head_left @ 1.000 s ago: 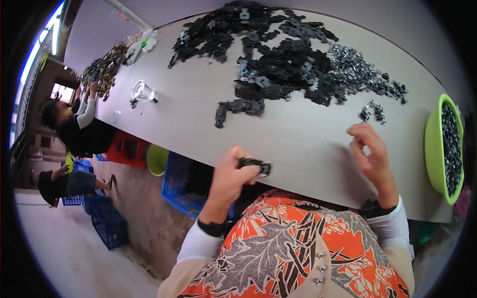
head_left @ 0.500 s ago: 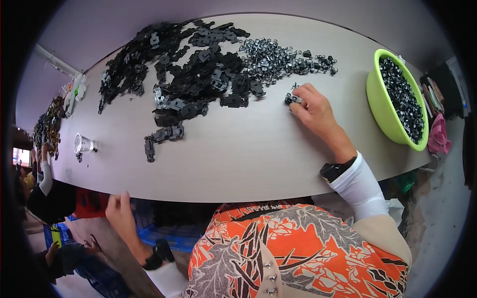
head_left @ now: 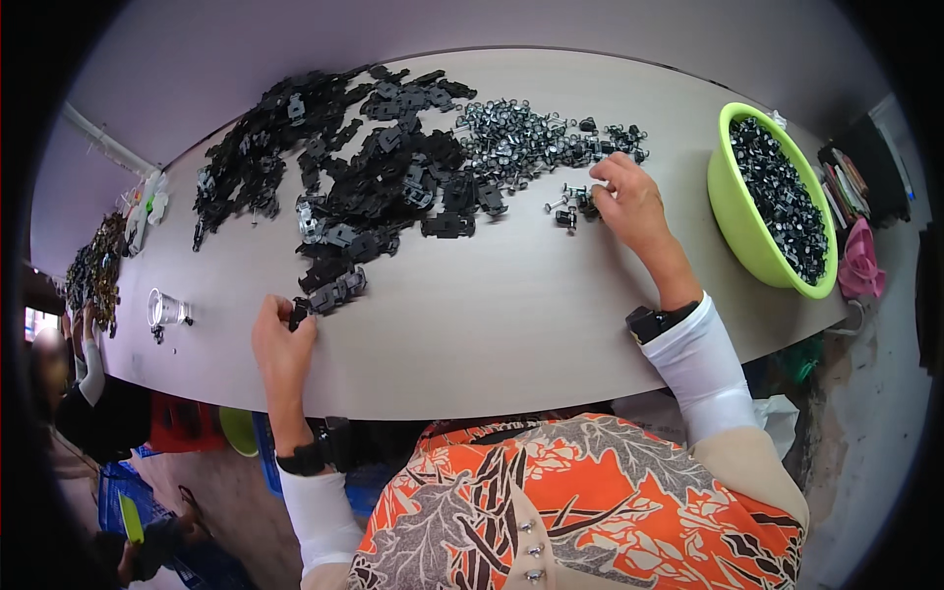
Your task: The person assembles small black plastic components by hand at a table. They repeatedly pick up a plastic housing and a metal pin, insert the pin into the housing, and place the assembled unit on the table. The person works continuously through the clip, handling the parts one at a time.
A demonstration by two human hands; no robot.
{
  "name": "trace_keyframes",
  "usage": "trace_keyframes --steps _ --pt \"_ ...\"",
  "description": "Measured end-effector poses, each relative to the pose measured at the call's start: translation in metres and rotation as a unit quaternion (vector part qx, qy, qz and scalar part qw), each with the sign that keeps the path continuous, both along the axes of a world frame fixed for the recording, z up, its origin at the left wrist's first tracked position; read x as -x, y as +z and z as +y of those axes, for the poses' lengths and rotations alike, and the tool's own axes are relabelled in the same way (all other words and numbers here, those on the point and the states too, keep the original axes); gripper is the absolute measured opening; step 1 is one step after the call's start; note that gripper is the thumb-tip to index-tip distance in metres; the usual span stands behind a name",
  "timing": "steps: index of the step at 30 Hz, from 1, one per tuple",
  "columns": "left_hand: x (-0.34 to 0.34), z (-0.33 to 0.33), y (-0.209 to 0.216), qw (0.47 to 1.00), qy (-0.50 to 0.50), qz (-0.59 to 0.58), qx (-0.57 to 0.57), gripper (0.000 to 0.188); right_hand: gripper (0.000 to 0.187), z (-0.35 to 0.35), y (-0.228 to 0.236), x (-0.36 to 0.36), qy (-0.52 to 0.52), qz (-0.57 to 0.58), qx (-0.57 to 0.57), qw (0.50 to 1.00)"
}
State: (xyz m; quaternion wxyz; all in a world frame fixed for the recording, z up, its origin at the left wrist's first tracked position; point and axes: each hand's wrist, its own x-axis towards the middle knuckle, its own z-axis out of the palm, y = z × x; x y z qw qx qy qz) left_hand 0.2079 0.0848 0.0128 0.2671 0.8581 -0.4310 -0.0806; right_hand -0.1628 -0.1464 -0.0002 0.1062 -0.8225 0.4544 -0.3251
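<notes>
My left hand [head_left: 283, 339] is closed at the near end of a row of black plastic toy-car chassis, with its fingertips pinching a chassis [head_left: 300, 313]. Beyond it spreads a large heap of similar chassis [head_left: 379, 172]. My right hand [head_left: 634, 202] has its thumb and fingers curled over a few small wheel axles [head_left: 565, 214] lying apart on the table; whatever is between the fingertips is hidden. Behind that hand lies a pile of shiny wheel axles [head_left: 521, 143] with dark and silver ends.
A lime-green basin [head_left: 725, 206] full of wheel axles stands on the table [head_left: 462, 334] at the right. A clear plastic cup [head_left: 167, 309] is at the left. Another person's hands [head_left: 87, 320] are by a far-left pile [head_left: 96, 261]. Pink cloth [head_left: 860, 261] hangs past the right edge.
My left hand has come up from below the table's front edge to the nearest chassis. My right hand has shifted slightly right, and several wheel axles now show beside its fingers.
</notes>
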Motion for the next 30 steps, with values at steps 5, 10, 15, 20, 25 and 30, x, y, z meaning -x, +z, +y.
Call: trace_keyframes --steps 5,10,15,20,25,30 --pt "0.047 -0.003 0.019 0.899 -0.109 0.388 0.171 0.016 0.010 -0.003 -0.007 -0.017 0.135 0.043 0.054 0.988" --pt "0.100 -0.033 0.007 0.692 -0.149 0.703 0.064 0.032 0.007 0.003 -0.004 -0.047 0.094 0.170 0.082 0.978" --pt "0.119 -0.048 -0.008 0.638 -0.172 0.750 0.002 0.034 0.003 -0.008 -0.010 -0.053 0.096 0.190 0.066 0.975" --pt "0.125 -0.044 -0.016 0.659 -0.151 0.736 -0.007 0.018 0.008 -0.005 -0.012 -0.057 0.130 0.161 0.051 0.977" --pt "0.126 -0.042 -0.018 0.720 -0.104 0.680 0.087 0.009 0.010 0.038 0.011 -0.051 0.267 0.089 0.004 0.960" --pt "0.118 -0.038 -0.018 0.662 -0.079 0.739 0.100 0.013 0.008 0.074 0.003 -0.029 0.306 0.078 -0.045 0.948"
